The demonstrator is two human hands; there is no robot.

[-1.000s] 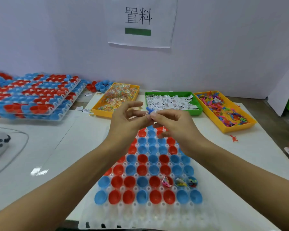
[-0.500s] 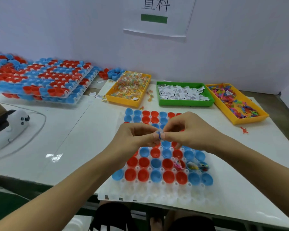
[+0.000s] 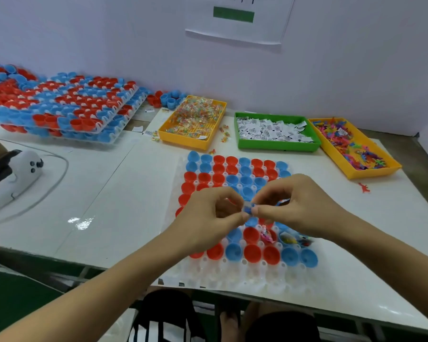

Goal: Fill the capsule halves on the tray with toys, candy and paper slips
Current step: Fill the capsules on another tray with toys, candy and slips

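both hands are up over the middle of the tray point(image 3: 232, 280), meeting fingertip to fingertip. the left hand point(image 3: 208, 218) and the right hand point(image 3: 299, 206) each pinch one end of a small clear-wrapped piece with some blue in it point(image 3: 248, 209), thumb and forefinger closed on it, other fingers curled. what exactly the piece is, too small and blurred to tell. it hangs just above the capsule halves point(image 3: 232, 174), red and blue cups sitting mouth-up in rows on the white tray. near the right end of the second-nearest row, three cups already hold something: a pink wrapped bit point(image 3: 266, 236), a yellowish one point(image 3: 289, 239) and a dark one point(image 3: 305, 241) just beside it. the nearest row looks bare inside.

far side of the table point(image 3: 109, 206): a yellow bin of wrapped candy point(image 3: 193, 119) on the left, a green bin of white paper slips point(image 3: 274, 132) in the middle, a yellow bin of bright plastic toys point(image 3: 351, 146) on the right. one red toy point(image 3: 364, 187) lies loose on the table near that bin. far left, stacked trays of red and blue halves point(image 3: 59, 104), and a white handheld device point(image 3: 17, 176) with a cable at the left edge.
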